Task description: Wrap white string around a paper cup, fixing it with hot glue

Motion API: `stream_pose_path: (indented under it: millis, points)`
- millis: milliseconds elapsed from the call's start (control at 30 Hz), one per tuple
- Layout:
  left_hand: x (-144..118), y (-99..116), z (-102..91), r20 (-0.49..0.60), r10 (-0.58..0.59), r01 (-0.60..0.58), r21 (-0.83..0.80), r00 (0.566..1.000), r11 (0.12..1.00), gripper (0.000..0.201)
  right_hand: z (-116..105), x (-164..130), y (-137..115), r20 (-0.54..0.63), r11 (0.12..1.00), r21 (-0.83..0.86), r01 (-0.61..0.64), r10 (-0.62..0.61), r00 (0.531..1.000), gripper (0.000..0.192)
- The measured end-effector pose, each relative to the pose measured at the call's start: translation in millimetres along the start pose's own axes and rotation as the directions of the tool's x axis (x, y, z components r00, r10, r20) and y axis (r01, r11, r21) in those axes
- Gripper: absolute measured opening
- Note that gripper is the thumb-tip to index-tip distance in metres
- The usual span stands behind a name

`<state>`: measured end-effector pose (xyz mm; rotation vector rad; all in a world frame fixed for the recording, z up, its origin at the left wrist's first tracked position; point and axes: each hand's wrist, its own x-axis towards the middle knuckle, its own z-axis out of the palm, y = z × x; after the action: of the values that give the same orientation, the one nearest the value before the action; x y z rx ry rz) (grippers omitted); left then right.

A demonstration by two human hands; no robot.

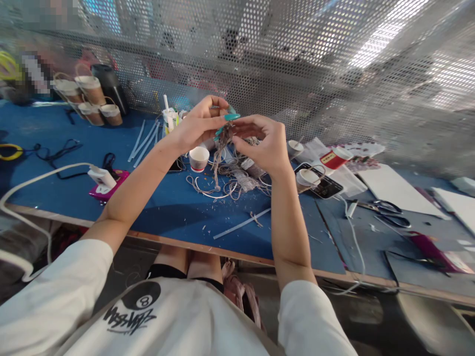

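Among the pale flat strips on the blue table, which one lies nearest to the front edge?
The lone strip, in front of the tangled cords; the other strips lie grouped farther back, at the left.

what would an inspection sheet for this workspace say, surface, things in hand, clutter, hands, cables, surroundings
surface: blue table, small scraps scattered toward the front
things in hand: grey-brown strands hanging between the hands
clutter: tangled cord, paper cup, pale strip, scissors at right
hands: left hand and right hand raised, fingers at the strands; each one's grip unclear
cables: white cable at left, another at right, both running past the front edge
surroundings: perforated metal screen behind
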<state>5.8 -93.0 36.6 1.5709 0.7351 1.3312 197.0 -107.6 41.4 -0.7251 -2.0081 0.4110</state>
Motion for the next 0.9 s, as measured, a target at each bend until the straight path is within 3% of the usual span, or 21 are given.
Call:
stream_pose_path:
  millis: [300, 400, 600, 900]
  points:
    - [7, -14, -8.5, 0.028, 0.215, -0.216, 0.228, 0.976, 0.950, 0.047, 3, 3, 7, -0.075, 0.997, -0.070, 0.033, -0.038, 0.996, 0.019]
    - [7, -16, -8.4, 0.045, 0.261, -0.262, 0.306, 0.964, 0.915, 0.048, 4, 3, 7, -0.108, 0.995, -0.092, 0.048, -0.058, 0.992, 0.019]
    - [8, -16, -6.0, 0.022, 0.262, -0.257, 0.284, 0.965, 0.924, 0.051, 4, 1, 4, -0.104, 0.982, -0.181, 0.048, -0.067, 0.992, 0.036]
    - [5, -11, -2.9, 0.016, 0.232, -0.230, 0.214, 0.973, 0.950, 0.053, 1, -3, -6, -0.090, 0.980, -0.191, 0.060, -0.078, 0.993, 0.029]
